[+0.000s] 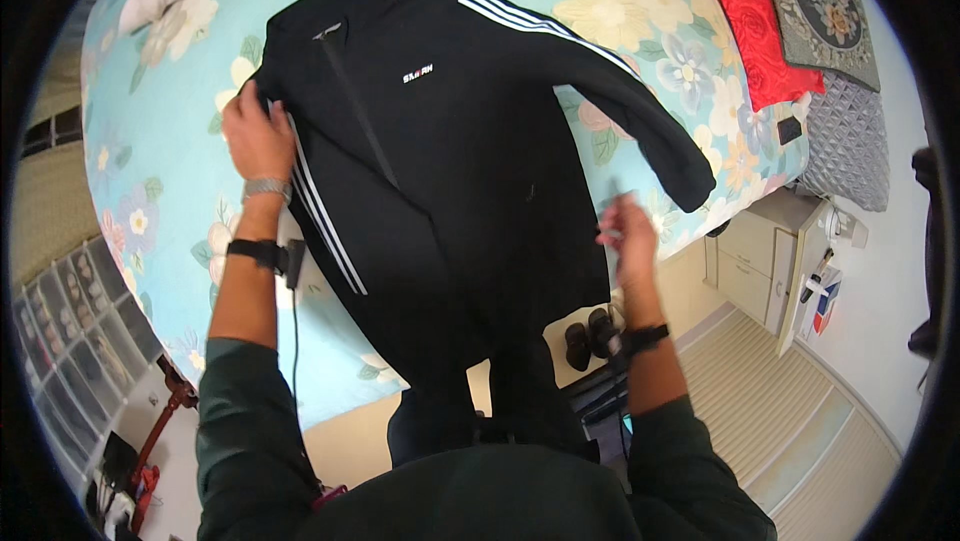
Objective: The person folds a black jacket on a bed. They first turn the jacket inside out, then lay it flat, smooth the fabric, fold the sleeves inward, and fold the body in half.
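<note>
A black zip jacket with white stripes along its sleeves lies front up on the bed, collar at the far end. Its left-hand sleeve lies down along the body, while the right-hand sleeve stretches out to the right. My left hand is closed at the shoulder edge of the left-hand sleeve, fingertips against the black cloth. Beside the jacket's lower right edge, my right hand hovers, slightly blurred, its fingers apart and nothing visible in them. The jacket's hem reaches toward my body at the bed's near edge.
A flowered light-blue sheet covers the bed. Red and grey cushions lie at the right. Dark shoes stand on the floor by a pale cabinet. A cable hangs from my left wrist strap.
</note>
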Action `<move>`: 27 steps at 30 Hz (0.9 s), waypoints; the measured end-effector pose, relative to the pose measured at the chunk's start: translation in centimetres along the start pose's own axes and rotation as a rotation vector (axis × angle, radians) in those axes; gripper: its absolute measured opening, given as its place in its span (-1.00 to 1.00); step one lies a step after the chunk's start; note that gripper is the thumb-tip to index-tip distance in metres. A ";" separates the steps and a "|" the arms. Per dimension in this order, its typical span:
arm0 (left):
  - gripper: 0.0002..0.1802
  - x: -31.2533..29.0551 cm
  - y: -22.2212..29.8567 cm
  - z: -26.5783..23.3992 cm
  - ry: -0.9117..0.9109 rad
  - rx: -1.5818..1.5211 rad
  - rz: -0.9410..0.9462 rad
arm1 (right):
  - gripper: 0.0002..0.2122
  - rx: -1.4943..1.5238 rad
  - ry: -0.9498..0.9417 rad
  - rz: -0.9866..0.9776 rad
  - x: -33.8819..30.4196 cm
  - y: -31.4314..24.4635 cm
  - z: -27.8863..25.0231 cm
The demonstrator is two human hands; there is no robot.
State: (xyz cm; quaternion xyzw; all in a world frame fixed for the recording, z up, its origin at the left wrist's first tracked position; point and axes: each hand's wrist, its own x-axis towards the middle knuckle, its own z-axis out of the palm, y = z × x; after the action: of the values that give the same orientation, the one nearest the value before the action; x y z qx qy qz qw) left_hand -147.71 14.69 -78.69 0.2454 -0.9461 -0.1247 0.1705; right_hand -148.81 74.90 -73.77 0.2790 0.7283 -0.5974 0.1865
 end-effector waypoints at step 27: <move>-0.24 -4.4 17.8 17.4 -0.481 0.229 0.186 | -0.30 -0.675 -0.084 -0.379 -6.0 3.1 -2.1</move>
State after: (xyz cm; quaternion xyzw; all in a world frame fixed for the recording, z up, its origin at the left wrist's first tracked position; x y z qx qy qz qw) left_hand -158.30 34.70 -89.96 0.1385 -0.9858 -0.0555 -0.0772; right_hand -142.09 76.28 -72.01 0.0379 0.9142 -0.3591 0.1839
